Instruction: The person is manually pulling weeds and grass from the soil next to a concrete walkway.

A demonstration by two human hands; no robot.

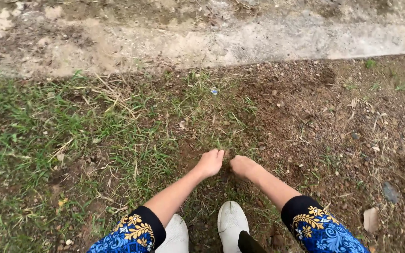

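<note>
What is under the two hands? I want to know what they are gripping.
Grass and brown soil lie under the left hand and right hand; whatever the closed fingers hold is covered.

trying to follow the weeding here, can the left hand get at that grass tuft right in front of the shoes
Probably yes: the left hand is already down at the grass tuft, fingers curled against it, with only bare soil around it. The right hand works beside it, not across it.

One head-worn camera looks steeply down, fairly near, at grassy ground (94, 131).
</note>
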